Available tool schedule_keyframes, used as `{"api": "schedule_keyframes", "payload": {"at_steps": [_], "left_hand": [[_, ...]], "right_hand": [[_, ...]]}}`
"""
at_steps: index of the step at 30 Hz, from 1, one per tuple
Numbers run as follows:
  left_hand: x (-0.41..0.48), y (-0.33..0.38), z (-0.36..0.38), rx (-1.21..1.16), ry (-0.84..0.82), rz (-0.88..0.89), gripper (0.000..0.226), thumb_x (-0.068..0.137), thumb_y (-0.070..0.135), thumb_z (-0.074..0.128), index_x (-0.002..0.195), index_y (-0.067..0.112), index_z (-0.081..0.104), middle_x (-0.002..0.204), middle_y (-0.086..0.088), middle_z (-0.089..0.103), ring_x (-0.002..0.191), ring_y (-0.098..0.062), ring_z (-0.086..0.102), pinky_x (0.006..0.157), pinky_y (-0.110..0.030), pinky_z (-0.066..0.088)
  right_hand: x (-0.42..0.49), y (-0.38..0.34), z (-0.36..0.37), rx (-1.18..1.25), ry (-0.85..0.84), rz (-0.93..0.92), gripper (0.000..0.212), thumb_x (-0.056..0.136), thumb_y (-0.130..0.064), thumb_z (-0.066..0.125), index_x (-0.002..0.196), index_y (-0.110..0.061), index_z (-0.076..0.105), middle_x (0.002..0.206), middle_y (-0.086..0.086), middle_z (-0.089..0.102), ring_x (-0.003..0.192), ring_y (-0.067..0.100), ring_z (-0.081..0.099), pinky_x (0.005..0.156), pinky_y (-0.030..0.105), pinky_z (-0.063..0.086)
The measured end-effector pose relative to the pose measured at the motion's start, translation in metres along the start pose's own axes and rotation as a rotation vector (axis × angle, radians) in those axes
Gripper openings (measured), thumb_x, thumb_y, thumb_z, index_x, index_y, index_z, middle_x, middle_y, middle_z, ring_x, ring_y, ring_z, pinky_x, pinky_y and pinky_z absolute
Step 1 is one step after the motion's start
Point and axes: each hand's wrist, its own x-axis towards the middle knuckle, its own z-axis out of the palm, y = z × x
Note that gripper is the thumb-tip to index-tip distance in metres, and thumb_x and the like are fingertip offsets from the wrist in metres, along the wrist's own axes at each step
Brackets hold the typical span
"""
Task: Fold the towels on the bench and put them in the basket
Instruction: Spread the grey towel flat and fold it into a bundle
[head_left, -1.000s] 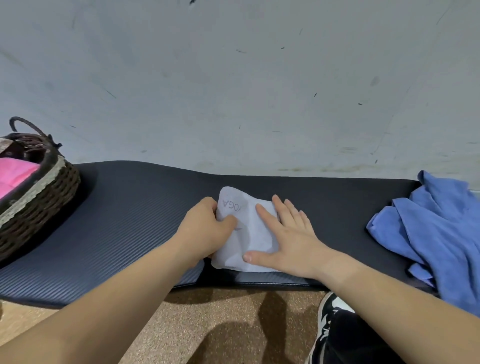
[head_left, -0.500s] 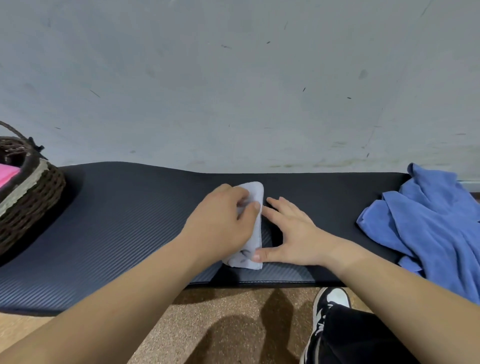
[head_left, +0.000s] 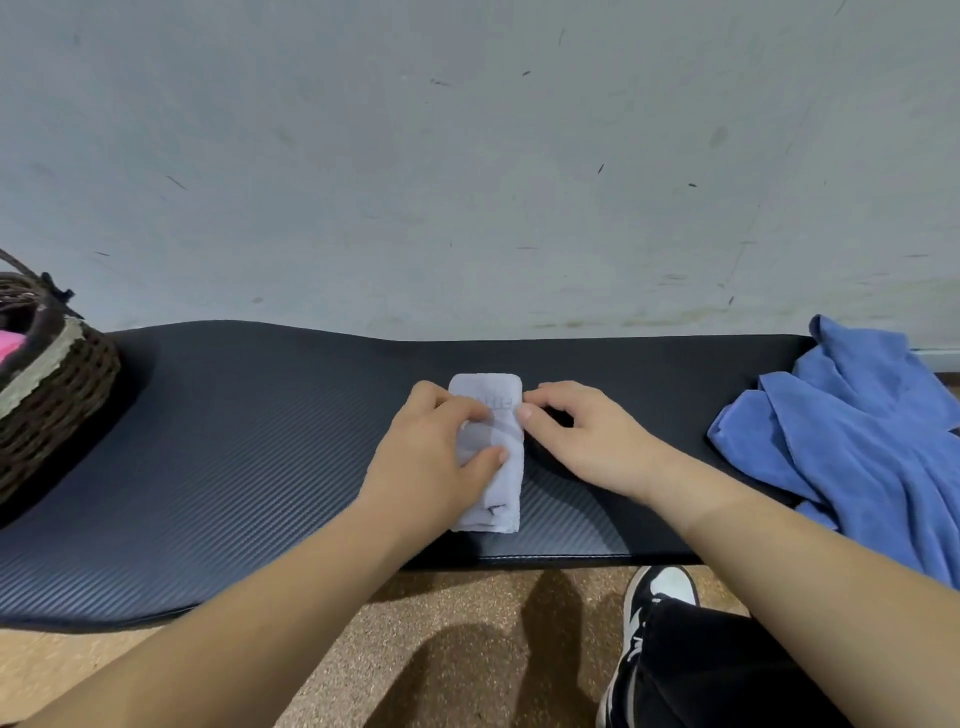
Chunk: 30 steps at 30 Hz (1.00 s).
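A small pale lilac towel (head_left: 493, 488) lies folded into a narrow strip at the middle of the black padded bench (head_left: 234, 467). My left hand (head_left: 431, 457) rests on the strip's left side, fingers and thumb pinching its top layer. My right hand (head_left: 582, 436) touches the strip's upper right edge with its fingertips, the other fingers curled. A crumpled blue towel (head_left: 852, 441) lies unfolded at the bench's right end. The dark wicker basket (head_left: 57, 384) stands at the left end with something pink inside.
A grey wall (head_left: 467, 156) rises right behind the bench. Below the bench's front edge is a speckled tan floor (head_left: 441, 649), with my black trouser leg and a black-and-white shoe (head_left: 649, 608) at the lower right.
The lilac towel went from a wide rectangle to a narrow strip as my left hand folded its left side over. My right hand slid off the cloth to its right edge.
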Motion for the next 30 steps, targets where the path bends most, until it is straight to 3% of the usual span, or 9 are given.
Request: {"api": "schedule_keyframes", "payload": {"at_steps": [3,7,10,13,16,20,24,27,30], "left_hand": [[-0.004,0.006,0.006,0.042,0.07,-0.066,0.066,0.082,0.051,0.076,0.138,0.025,0.052,0.124,0.006,0.044,0.108,-0.015,0.055,0.086,-0.03,0.05],[-0.002,0.014,0.004,0.069,-0.084,-0.33,0.069,0.08,0.065,0.071,0.124,0.017,0.051,0.116,0.0,0.059,0.101,-0.019,0.061,0.083,-0.036,0.055],[-0.001,0.014,0.005,-0.161,-0.177,-0.422,0.066,0.072,0.064,0.078,0.117,0.022,0.054,0.109,0.007,0.066,0.097,-0.013,0.066,0.081,-0.035,0.058],[-0.001,0.016,-0.001,-0.398,-0.247,-0.387,0.073,0.06,0.054,0.086,0.123,0.032,0.054,0.112,0.013,0.068,0.101,-0.01,0.069,0.087,-0.04,0.061],[0.0,0.019,-0.021,-0.426,-0.304,-0.297,0.058,0.072,0.025,0.084,0.124,0.036,0.058,0.109,0.011,0.07,0.097,-0.008,0.07,0.085,-0.037,0.063],[0.0,0.023,-0.066,-0.423,-0.423,-0.165,0.049,0.076,0.009,0.078,0.114,0.039,0.071,0.105,0.009,0.075,0.096,-0.01,0.073,0.082,-0.035,0.062],[-0.008,0.016,-0.109,-0.462,-0.309,-0.178,0.049,0.075,0.011,0.084,0.114,0.038,0.073,0.106,0.009,0.075,0.095,-0.011,0.074,0.08,-0.036,0.064],[-0.016,0.009,-0.129,-0.464,-0.239,-0.22,0.049,0.075,0.03,0.087,0.119,0.037,0.07,0.109,0.008,0.074,0.1,-0.01,0.073,0.087,-0.031,0.062],[-0.031,-0.005,-0.148,-0.483,-0.337,-0.33,0.043,0.083,0.038,0.084,0.121,0.028,0.069,0.112,0.003,0.076,0.102,-0.016,0.074,0.089,-0.035,0.063]], "right_hand": [[0.006,0.0,0.009,-0.035,0.024,-0.02,0.028,0.095,-0.05,0.054,0.099,-0.03,0.073,0.097,-0.013,0.066,0.115,0.018,0.052,0.104,0.042,0.044],[0.013,-0.007,0.011,0.004,0.044,0.056,0.011,0.096,-0.042,0.062,0.098,-0.033,0.069,0.112,-0.012,0.061,0.123,0.021,0.049,0.107,0.042,0.044],[0.017,-0.007,0.011,-0.035,0.009,0.093,0.026,0.098,-0.039,0.061,0.12,-0.028,0.065,0.124,-0.008,0.058,0.128,0.019,0.047,0.108,0.039,0.042],[0.017,-0.005,0.003,0.04,-0.002,0.07,0.04,0.097,-0.034,0.063,0.137,-0.029,0.057,0.13,-0.013,0.061,0.126,0.012,0.054,0.105,0.034,0.046],[0.013,-0.002,-0.008,0.133,-0.063,0.081,0.062,0.093,-0.023,0.07,0.15,-0.03,0.047,0.14,-0.015,0.058,0.129,0.006,0.054,0.11,0.031,0.045],[0.006,-0.009,-0.023,0.54,-0.294,0.061,0.085,0.071,-0.002,0.077,0.148,-0.027,0.051,0.139,-0.006,0.064,0.125,0.01,0.062,0.108,0.035,0.049],[-0.005,-0.029,-0.022,0.709,-0.403,0.06,0.056,0.073,-0.003,0.078,0.128,-0.007,0.065,0.115,0.013,0.071,0.105,0.024,0.068,0.094,0.037,0.056],[-0.014,-0.047,-0.006,0.799,-0.281,0.088,0.043,0.082,-0.004,0.079,0.123,-0.006,0.067,0.111,0.011,0.073,0.103,0.025,0.069,0.092,0.041,0.056],[-0.025,-0.072,0.011,0.831,-0.154,0.09,0.032,0.091,0.0,0.071,0.121,-0.01,0.069,0.116,0.014,0.074,0.105,0.027,0.07,0.098,0.046,0.054]]}}
